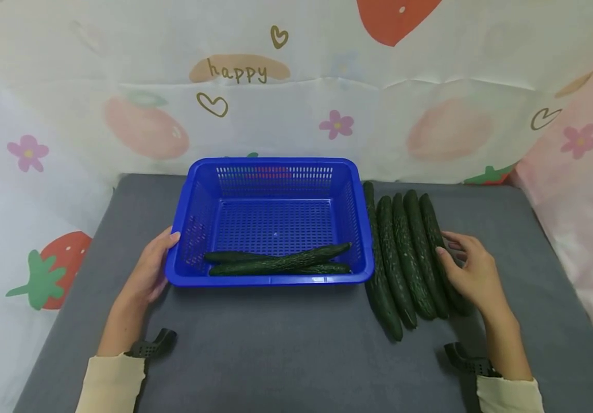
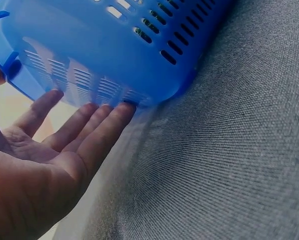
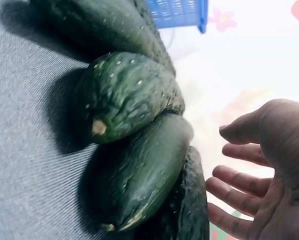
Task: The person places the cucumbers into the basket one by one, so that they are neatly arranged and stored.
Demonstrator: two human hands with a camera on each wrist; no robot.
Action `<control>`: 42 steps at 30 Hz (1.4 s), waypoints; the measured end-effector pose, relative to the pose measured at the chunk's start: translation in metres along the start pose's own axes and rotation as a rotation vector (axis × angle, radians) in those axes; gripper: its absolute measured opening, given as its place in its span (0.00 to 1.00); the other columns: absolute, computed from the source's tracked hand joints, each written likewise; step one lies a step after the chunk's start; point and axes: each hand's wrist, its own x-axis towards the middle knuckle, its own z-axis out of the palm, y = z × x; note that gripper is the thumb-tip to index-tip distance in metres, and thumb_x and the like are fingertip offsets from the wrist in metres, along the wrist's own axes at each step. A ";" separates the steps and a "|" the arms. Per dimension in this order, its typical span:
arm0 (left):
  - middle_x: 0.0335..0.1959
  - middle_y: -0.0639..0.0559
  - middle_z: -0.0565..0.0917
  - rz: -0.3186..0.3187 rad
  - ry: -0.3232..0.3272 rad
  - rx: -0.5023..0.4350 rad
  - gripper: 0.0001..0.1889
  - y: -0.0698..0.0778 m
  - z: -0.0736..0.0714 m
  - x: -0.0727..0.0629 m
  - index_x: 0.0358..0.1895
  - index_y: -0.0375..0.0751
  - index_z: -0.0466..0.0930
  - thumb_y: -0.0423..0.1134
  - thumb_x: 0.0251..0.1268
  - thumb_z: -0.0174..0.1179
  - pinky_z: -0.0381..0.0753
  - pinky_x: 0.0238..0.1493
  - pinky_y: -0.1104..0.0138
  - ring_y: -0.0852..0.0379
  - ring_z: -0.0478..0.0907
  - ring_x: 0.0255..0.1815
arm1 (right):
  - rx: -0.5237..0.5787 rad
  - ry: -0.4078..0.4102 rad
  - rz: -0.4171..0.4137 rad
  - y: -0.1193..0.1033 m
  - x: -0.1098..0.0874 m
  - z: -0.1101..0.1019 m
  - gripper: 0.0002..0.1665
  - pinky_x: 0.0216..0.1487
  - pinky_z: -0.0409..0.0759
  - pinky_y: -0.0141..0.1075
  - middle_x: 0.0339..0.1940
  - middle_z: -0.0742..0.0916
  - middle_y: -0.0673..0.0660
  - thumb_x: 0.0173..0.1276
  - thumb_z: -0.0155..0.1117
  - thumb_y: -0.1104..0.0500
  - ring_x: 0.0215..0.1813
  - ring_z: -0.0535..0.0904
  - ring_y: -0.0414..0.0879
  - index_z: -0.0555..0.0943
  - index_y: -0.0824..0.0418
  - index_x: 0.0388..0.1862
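A blue plastic basket [image 1: 275,280] with slotted walls sits on the table, three dark green cucumbers [image 1: 275,265] lying along its near side. My left hand [image 1: 150,267] holds the basket's left edge, thumb over the rim. In the left wrist view, the fingertips [image 2: 123,111] touch the basket's outer wall [image 2: 99,45]. Several more cucumbers [image 1: 404,252] lie side by side to the right of the basket. Beside the rightmost cucumber [image 1: 432,226] is my right hand [image 1: 474,275], its fingers loosely bent and thumb near that cucumber. The right wrist view shows the hand [image 3: 269,180] holding nothing.
A grey cloth [image 1: 286,344] covers the table. Behind it hangs a pale printed curtain [image 1: 286,120] with fruit, hearts and flowers, and it continues down both sides. Dark bands [image 1: 154,344] sit at both wrists, next to cream sleeves [image 1: 112,381].
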 end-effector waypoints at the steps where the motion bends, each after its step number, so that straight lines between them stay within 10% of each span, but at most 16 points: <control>1: 0.56 0.58 0.87 0.000 0.002 0.001 0.21 0.000 0.000 0.000 0.75 0.43 0.62 0.45 0.88 0.42 0.89 0.52 0.66 0.62 0.87 0.55 | -0.005 -0.006 0.000 0.001 0.000 0.000 0.26 0.60 0.78 0.69 0.66 0.77 0.78 0.82 0.60 0.59 0.63 0.78 0.74 0.74 0.71 0.72; 21: 0.57 0.58 0.85 -0.017 0.013 0.051 0.29 0.003 0.001 0.000 0.81 0.34 0.53 0.47 0.89 0.43 0.89 0.53 0.67 0.62 0.86 0.56 | -0.129 -0.213 0.080 0.020 0.000 0.000 0.33 0.55 0.79 0.69 0.64 0.80 0.82 0.84 0.57 0.54 0.60 0.81 0.77 0.67 0.74 0.77; 42: 0.56 0.57 0.86 -0.015 0.018 0.045 0.25 0.002 0.002 0.000 0.77 0.38 0.59 0.48 0.88 0.43 0.89 0.52 0.67 0.61 0.87 0.55 | -0.177 -0.249 0.091 0.017 -0.001 -0.009 0.34 0.48 0.80 0.62 0.63 0.80 0.80 0.84 0.57 0.54 0.59 0.82 0.73 0.65 0.68 0.81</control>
